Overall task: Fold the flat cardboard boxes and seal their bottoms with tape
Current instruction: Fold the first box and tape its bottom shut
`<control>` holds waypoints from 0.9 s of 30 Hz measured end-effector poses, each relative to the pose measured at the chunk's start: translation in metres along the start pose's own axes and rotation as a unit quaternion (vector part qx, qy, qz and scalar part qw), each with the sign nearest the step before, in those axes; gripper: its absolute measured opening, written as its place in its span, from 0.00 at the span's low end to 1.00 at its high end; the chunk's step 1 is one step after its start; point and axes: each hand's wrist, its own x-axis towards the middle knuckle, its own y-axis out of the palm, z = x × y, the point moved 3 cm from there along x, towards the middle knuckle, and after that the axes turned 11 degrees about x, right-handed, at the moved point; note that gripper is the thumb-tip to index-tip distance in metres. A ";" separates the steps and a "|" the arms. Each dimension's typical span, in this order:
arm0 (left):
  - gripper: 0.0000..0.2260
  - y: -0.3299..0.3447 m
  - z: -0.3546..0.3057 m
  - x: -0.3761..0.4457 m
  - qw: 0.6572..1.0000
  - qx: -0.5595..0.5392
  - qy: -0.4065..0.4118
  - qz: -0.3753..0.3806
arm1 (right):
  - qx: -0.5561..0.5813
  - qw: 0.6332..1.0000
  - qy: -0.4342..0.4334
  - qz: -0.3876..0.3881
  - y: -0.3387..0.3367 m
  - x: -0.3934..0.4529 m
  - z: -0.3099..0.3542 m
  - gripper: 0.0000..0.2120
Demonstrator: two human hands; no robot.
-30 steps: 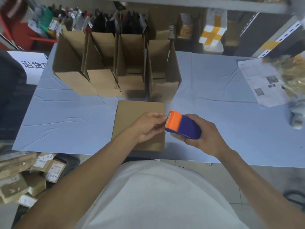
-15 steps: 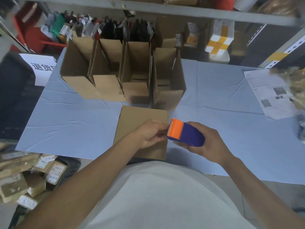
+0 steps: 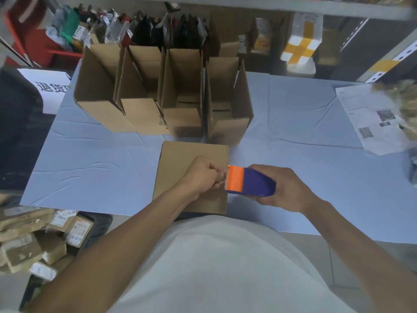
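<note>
A brown cardboard box (image 3: 178,161) stands bottom-up at the near edge of the table, directly in front of me. My right hand (image 3: 282,188) grips a purple tape dispenser (image 3: 252,182) with an orange front, held just right of the box's top. My left hand (image 3: 203,175) is over the box, its fingertips curled and pinching at the dispenser's orange mouth, where the tape end comes out. The tape itself is too thin to make out. Several folded open boxes (image 3: 180,102) stand in a row behind.
A light blue cloth covers the table (image 3: 90,168). Printed sheets with QR codes (image 3: 372,118) lie at the right edge. Packed parcels (image 3: 33,240) are piled on the floor at lower left. Shelves with bags and boxes run along the back.
My left fingers have closed tighter on the dispenser's mouth. Both hands stay together at the box's right side; the view has tilted slightly.
</note>
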 end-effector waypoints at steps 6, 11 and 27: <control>0.10 -0.034 0.017 0.008 0.997 0.022 -0.017 -0.074 | -0.039 0.998 0.034 -0.026 -0.025 -0.022 -0.027 0.26; 0.11 -0.058 0.018 0.020 0.997 0.019 -0.004 -0.078 | -0.022 0.996 0.070 -0.040 -0.039 -0.016 -0.040 0.27; 0.11 -0.043 0.018 0.029 0.889 0.407 0.005 -0.210 | -0.182 0.973 0.114 0.078 -0.029 0.027 -0.048 0.23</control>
